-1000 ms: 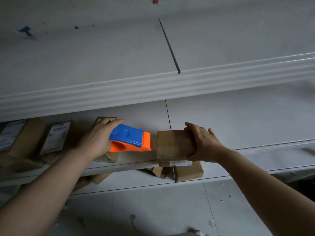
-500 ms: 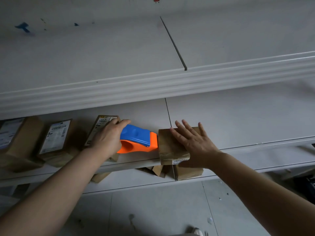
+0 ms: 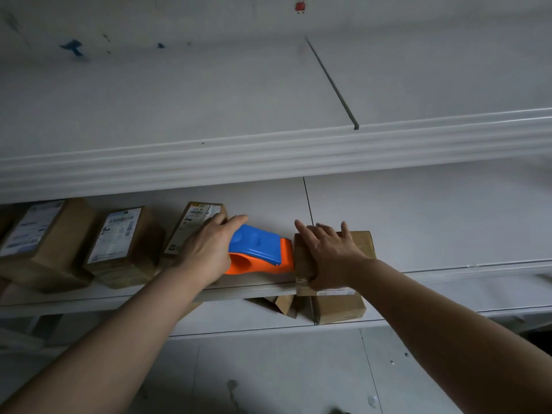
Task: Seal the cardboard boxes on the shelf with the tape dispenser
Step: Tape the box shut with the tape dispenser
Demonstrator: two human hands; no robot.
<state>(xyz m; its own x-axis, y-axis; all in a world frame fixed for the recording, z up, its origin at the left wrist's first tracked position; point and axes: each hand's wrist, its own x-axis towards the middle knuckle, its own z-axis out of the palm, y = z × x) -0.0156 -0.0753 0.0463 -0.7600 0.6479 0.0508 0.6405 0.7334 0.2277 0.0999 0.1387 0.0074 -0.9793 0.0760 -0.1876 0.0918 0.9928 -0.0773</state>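
The tape dispenser [image 3: 260, 251] is gripped by the left hand [image 3: 209, 249], nose against the box [image 3: 363, 245]; that box is pressed flat under the right hand [image 3: 331, 255], fingers spread.

The left hand [image 3: 209, 249] is holding the tape dispenser [image 3: 260, 251] against a box [image 3: 363, 245] at the shelf's [image 3: 448, 222] front edge; the right hand [image 3: 331, 255] is pressing flat on it.

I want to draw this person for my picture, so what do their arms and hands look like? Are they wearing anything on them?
The left arm and right arm are bare right to the picture's edge, with no sleeves showing. The left hand and right hand wear no gloves, and no watch, bracelet or ring shows on the wrists or fingers.
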